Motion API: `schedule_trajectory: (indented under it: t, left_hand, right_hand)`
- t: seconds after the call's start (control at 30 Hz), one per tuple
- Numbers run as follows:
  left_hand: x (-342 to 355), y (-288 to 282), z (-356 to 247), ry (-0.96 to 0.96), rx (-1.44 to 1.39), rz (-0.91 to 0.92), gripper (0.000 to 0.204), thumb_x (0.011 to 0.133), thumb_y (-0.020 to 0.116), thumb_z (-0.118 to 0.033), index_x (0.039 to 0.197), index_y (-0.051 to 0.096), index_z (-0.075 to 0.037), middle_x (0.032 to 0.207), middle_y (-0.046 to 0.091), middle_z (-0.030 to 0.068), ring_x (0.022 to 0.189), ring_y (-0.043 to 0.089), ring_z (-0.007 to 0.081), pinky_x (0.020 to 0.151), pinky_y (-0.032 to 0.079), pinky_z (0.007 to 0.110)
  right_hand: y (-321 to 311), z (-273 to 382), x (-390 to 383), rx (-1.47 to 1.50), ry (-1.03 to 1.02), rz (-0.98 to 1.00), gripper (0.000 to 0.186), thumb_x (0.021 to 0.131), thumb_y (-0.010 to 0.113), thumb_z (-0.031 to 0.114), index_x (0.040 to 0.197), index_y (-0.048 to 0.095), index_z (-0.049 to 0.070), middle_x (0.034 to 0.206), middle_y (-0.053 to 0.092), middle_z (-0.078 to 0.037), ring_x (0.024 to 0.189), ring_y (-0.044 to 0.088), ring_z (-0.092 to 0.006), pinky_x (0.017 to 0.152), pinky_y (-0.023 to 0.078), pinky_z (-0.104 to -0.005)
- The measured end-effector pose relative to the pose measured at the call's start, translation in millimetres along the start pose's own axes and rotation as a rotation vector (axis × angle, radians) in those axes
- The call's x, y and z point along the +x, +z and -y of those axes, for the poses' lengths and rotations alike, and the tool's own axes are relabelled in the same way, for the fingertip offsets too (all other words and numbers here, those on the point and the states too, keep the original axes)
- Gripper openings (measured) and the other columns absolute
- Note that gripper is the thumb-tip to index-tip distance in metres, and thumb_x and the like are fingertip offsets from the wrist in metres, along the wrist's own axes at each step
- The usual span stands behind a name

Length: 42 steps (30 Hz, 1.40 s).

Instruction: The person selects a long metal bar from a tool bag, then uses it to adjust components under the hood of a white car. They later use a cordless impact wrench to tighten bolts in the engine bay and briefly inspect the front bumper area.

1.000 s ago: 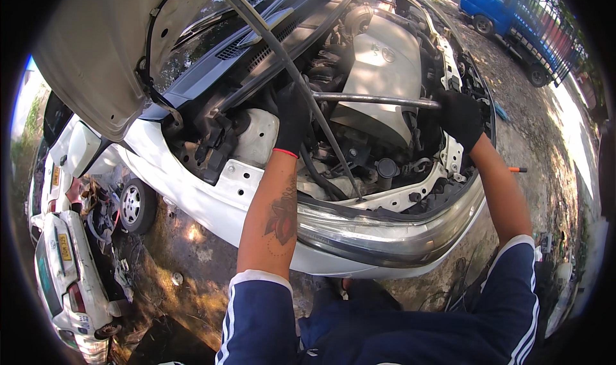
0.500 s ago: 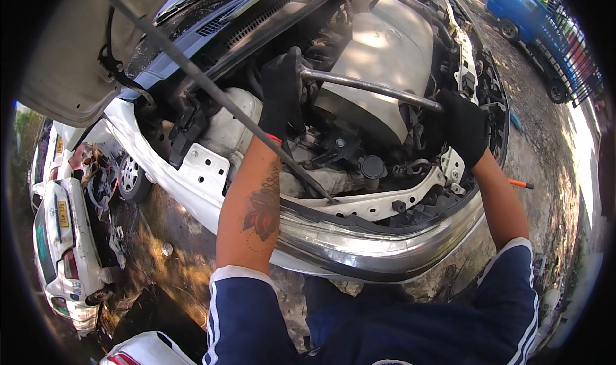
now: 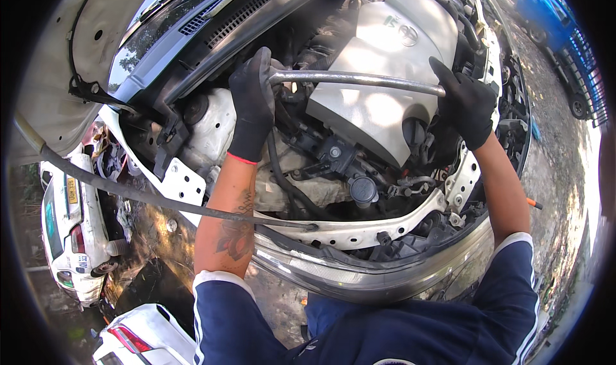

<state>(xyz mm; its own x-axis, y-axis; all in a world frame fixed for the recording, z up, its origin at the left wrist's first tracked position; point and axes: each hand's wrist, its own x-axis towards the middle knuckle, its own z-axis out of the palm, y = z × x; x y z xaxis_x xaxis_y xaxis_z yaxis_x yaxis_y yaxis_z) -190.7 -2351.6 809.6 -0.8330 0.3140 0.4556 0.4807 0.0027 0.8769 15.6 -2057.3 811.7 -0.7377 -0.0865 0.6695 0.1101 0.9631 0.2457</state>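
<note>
A long, shiny metal bar [image 3: 359,78] runs crosswise above the car's engine bay. In a black glove, my left hand [image 3: 252,92] is closed round its left end, hiding the grip and whatever the bar meets there. At the other end, my right hand [image 3: 470,105], also gloved in black, is bent against the bar's tip. One finger of it points up and away from the bar, and the others are partly hidden. Beneath the bar lies the silver-grey engine cover [image 3: 378,60]. Nearer to me is a round black cap [image 3: 363,190].
A thin hood prop rod [image 3: 141,195] crosses in front of my left forearm to the white front crossmember [image 3: 350,235]. The raised hood [image 3: 54,57] hangs at upper left. White cars [image 3: 74,237] stand at left, a blue truck [image 3: 564,38] at upper right.
My view has shifted, so the prop rod sits lower and flatter. The bar looks more level, its right end higher in view. One finger of my right hand now sticks out further.
</note>
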Motion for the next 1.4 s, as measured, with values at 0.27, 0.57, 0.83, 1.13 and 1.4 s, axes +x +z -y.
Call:
schedule_trajectory:
  t: [0.27,0.57,0.83,1.13,1.4]
  left_hand:
    - [3.6,-7.3,2.5,0.086,0.148,0.017,0.041,0.104,0.045,-0.027,0.074,0.060,-0.002,0.057,0.051,0.0001,0.047,0.043,0.0071,0.046,0.033,0.025]
    - [-0.2,-4.5,13.3,-0.137,-0.007,-0.028,0.043,0.105,0.041,-0.035,0.086,0.060,-0.001,0.057,0.047,0.0011,0.049,0.046,0.0074,0.047,0.035,0.025]
    - [-8.2,-45.0,15.9,-0.437,-0.531,-0.125,0.040,0.099,0.050,-0.048,0.104,0.057,-0.009,0.064,0.051,0.0040,0.055,0.052,0.0122,0.051,0.044,0.025]
    - [0.0,-61.3,-5.3,0.269,0.125,-0.090,0.045,0.104,0.036,-0.042,0.093,0.054,-0.002,0.069,0.055,0.0070,0.056,0.051,0.0146,0.052,0.043,0.027]
    - [27.6,-31.6,-77.6,-0.358,-0.499,0.398,0.057,0.098,0.040,-0.061,0.066,0.048,-0.015,0.046,0.026,-0.0056,0.037,0.023,0.0085,0.038,0.019,0.026]
  right_hand:
    - [30.1,-13.1,20.1,0.022,-0.091,-0.122,0.061,0.068,0.067,0.008,0.126,0.063,0.027,0.059,0.050,-0.001,0.046,0.053,-0.0194,0.045,0.043,-0.0328]
    - [142.8,-65.9,151.1,0.284,-0.108,-0.161,0.049,0.074,0.072,0.016,0.122,0.064,0.021,0.081,0.067,-0.009,0.073,0.066,-0.0291,0.066,0.052,-0.0396]
    - [39.7,-11.8,165.2,0.245,-0.415,-0.193,0.043,0.077,0.073,0.016,0.119,0.065,0.018,0.075,0.065,-0.012,0.068,0.064,-0.0303,0.061,0.050,-0.0385]
    - [-184.3,46.9,40.9,0.751,0.138,0.609,0.056,0.081,0.067,0.004,0.135,0.055,0.008,0.093,0.068,-0.017,0.070,0.066,-0.0297,0.064,0.051,-0.0368]
    - [-272.2,115.4,45.3,0.620,0.378,0.593,0.050,0.086,0.062,-0.001,0.136,0.055,0.005,0.095,0.065,-0.019,0.081,0.064,-0.0296,0.076,0.048,-0.0370]
